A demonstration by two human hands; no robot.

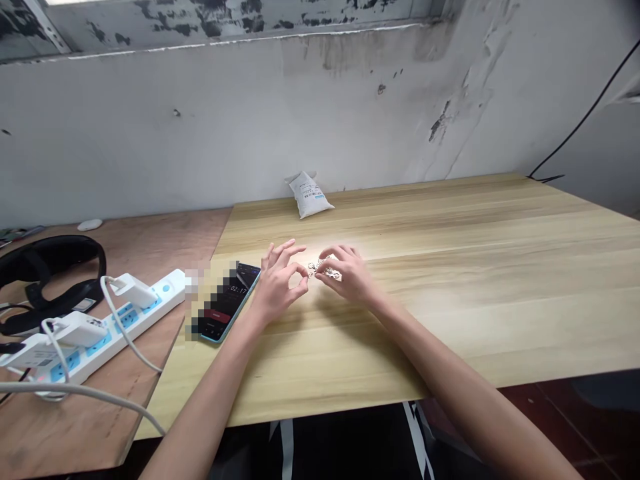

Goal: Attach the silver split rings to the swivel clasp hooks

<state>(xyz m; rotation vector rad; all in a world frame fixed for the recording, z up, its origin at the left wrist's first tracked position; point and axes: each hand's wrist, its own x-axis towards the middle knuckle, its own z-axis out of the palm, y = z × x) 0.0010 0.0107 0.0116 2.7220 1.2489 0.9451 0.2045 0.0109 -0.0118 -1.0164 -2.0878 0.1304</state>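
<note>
Both hands rest near the middle of a light wooden table (450, 267). My left hand (279, 283) has thumb and forefinger pinched together, the other fingers spread upward; what it pinches is too small to see. My right hand (347, 273) lies curled over a small pile of shiny metal pieces (323, 269), fingertips pressed on them. The pile sits between the two hands.
A phone (227, 303) with a lit screen lies just left of my left hand. A white power strip (100, 327) with plugged chargers and cables sits on the darker table at left, beside a black headset (45, 267). A small white bag (310, 195) stands against the wall.
</note>
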